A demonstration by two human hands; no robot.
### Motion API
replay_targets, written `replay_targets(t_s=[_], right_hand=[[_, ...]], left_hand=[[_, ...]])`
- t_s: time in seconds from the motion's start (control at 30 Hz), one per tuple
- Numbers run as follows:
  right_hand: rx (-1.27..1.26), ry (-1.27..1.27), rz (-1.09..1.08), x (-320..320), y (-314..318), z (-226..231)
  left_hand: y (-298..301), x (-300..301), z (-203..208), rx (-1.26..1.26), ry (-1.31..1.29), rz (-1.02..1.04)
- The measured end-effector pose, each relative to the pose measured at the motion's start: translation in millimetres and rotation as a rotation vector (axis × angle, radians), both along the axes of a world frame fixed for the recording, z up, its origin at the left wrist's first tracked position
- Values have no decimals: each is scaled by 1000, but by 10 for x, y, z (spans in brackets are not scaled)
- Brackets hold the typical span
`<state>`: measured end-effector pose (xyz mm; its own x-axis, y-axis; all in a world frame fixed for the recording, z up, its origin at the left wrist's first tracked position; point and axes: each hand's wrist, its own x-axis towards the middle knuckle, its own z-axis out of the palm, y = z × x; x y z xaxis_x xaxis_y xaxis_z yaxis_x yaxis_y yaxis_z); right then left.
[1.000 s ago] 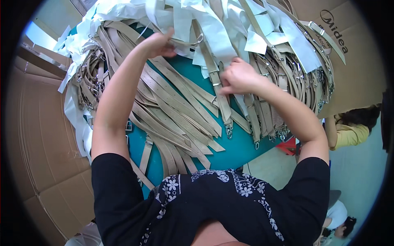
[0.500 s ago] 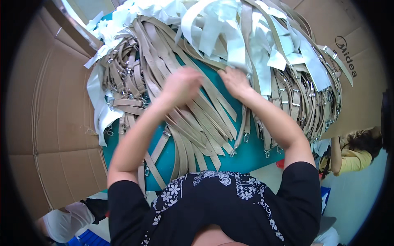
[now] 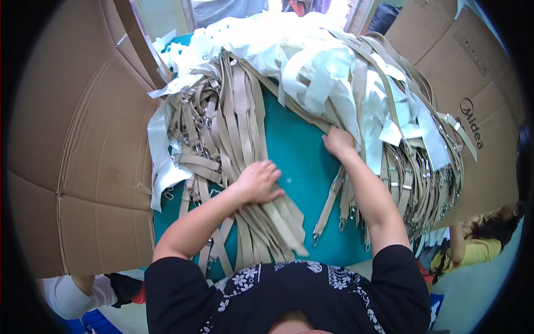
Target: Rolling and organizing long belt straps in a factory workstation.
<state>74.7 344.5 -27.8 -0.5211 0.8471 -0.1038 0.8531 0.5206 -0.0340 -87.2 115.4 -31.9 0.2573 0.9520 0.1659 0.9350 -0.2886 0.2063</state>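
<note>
sorting tan straps into piles on the teal table

the left hand (image 3: 258, 181) lies flat with fingers spread, pressing down the fanned bundle of tan straps (image 3: 261, 214) at the near table (image 3: 303, 156) edge; the right hand (image 3: 338, 140) reaches to the heaped straps and white strips (image 3: 389, 133) on the right, fingers curled on the pile's edge, though what they pinch i cannot tell. next it likely needs one strap drawn free. half a second ago both hands were close together over the middle; now they are apart and bare teal shows between.
</note>
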Motion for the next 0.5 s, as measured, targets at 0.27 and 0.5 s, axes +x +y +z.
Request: replay_targets(t_s=[0.27,0.5], right_hand=[[399,320,795,-1856,344,-425],[765,-202,1058,-2816,1044,-31]], left_hand=[[410,-116,251,-298,-71,-139],[1816,-1287,42,-146,632,18]])
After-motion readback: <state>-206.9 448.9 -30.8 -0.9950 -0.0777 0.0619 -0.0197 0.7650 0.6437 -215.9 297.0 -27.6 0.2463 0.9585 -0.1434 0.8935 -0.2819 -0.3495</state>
